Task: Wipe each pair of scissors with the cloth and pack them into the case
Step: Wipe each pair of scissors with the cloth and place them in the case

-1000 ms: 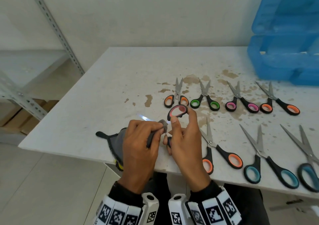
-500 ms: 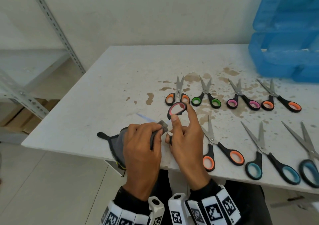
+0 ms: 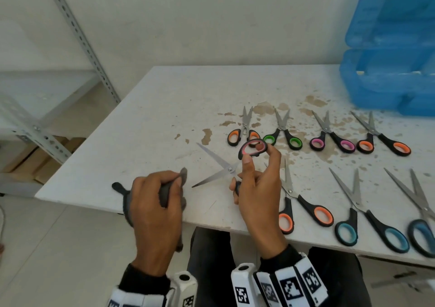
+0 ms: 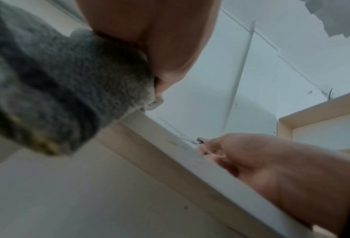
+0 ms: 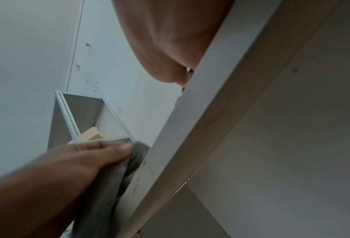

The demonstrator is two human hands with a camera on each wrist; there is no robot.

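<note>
Right hand [image 3: 256,189] clamped on pink scissors [image 3: 229,169]: thumb and forefinger pinching upper loop, remaining fingers curled round lower loop. Blades spread wide, tips pointing left toward cloth [image 3: 164,192], held just above table [image 3: 164,109] near front edge. Left hand [image 3: 154,210] closed round bunched grey cloth, a fold poking out past thumb, tail hanging over table edge. Cloth and blades near each other, not touching.

Likely handling: scissors light and rigid, steel blades smooth, slippery under a dry cloth, sharp along inner edges and at tips. Best held at plastic loops or at pivot, never across open edges. Cloth soft and thick, easily folded round one blade at a time; safest stroke from pivot outward to tip, along spine side, fingers kept behind fabric. Blades better closed before packing, so points cannot snag or catch case wall.

Case [image 3: 388,87] blue, lid standing open, at far right corner, well apart from hands. Contents not visible from here.

Seven more scissors lying on table, all slightly open, tips away from person: far row orange [image 3: 244,130], green [image 3: 283,131], pink, orange; near row orange [image 3: 296,198], teal [image 3: 362,215], and blue cut off at right edge. Brown stains on table beneath far row.

Judged stage: wiping of this pair under way or just finishing, nothing plainly packed.
</note>
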